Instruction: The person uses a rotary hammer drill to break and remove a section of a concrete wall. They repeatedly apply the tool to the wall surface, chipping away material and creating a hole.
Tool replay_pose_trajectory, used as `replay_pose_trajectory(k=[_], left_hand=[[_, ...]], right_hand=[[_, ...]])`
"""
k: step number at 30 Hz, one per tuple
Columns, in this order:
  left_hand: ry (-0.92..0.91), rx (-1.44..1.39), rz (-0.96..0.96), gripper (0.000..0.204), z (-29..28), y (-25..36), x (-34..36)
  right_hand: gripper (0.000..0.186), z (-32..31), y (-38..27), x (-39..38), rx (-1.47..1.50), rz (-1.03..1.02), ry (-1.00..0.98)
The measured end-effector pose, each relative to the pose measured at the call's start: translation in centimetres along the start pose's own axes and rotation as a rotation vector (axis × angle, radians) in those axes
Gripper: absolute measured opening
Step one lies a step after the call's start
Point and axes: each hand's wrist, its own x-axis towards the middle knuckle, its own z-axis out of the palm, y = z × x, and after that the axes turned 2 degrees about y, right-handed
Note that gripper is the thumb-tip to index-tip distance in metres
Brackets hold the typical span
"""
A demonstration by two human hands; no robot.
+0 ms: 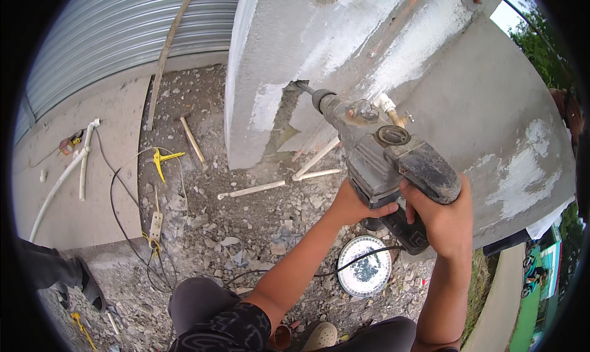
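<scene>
Right hand (445, 220) wrapped round the rear handle and left hand (359, 206) cupped under the body, a dusty grey-and-black power drill (372, 158) is held up against the masonry, a double grip that seems meant to share its weight and steady the metal bit (305, 88). Largest in view, the grey, white-patched concrete wall (270, 39) bears a rough chipped groove (283, 115) near its left edge; the bit's tip meets the groove's upper end. Rubble-strewn ground (215, 235) spreads below, a flat beige board (117, 204) covering its left side. White plastic pipes (252, 190) lie at the wall's lower edge, perhaps moved aside. Beneath the drill rests a round white dish (362, 289), crossed by a black cable (381, 250). A wooden-handled hammer (193, 142) lies between the board's right edge and the wall, perhaps for easy reach. Just off the board's lower right corner sits a small white power strip (156, 226).
</scene>
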Motion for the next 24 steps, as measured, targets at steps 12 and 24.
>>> replay_pose_trajectory(k=[12,24], left_hand=[[-0.021,-0.063,-0.133,0.063,3.7,3.4,3.3],[0.147,-0.296,-0.099,0.051,7.7,5.9,7.3]], right_hand=[[0.016,-5.6,0.3,5.1,0.179,0.081,-0.056],[0.027,-7.7,-4.0,11.1,-0.095,-0.092,-0.198]])
